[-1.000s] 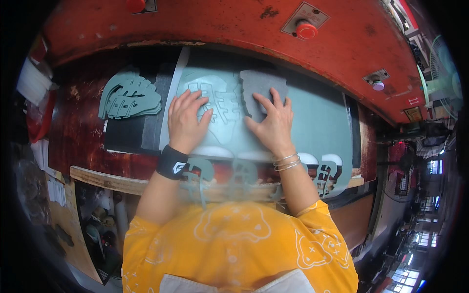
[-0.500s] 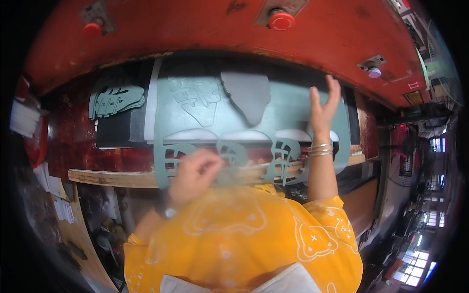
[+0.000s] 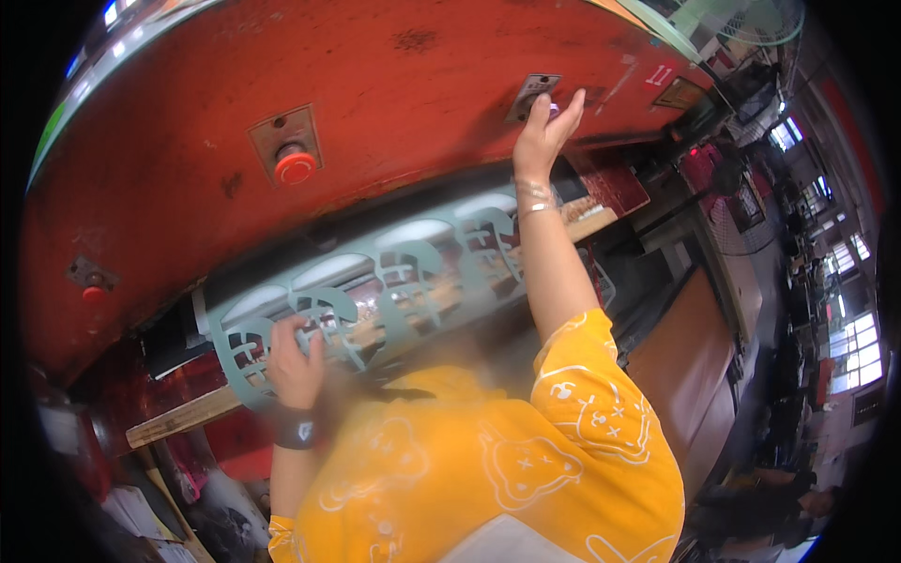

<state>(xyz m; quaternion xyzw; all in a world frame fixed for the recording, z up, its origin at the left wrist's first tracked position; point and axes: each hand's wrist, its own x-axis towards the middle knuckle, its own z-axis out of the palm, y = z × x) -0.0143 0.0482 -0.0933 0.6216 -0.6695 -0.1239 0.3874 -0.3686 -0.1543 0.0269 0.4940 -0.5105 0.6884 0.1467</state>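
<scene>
Reaching with the loosely spread right hand (image 3: pixel 544 143), half a second ago above the green cut-out sheet (image 3: pixel 392 314), up to a button plate (image 3: pixel 542 83) on the red machine (image 3: pixel 394 113); touching the sheet's left end with the left hand (image 3: pixel 296 366), unclear whether gripping. Beneath the sheet, a wooden-edged bench (image 3: pixel 183 418); well off to the right, bright windows (image 3: pixel 856 352) and a green fan (image 3: pixel 751 19).

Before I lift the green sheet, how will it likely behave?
The green sheet will probably flop, since its near part is mostly cut-outs divided by narrow strips. It looks thin, so it is likely light for its size. Those strips could snag or tear near the left hand.
</scene>
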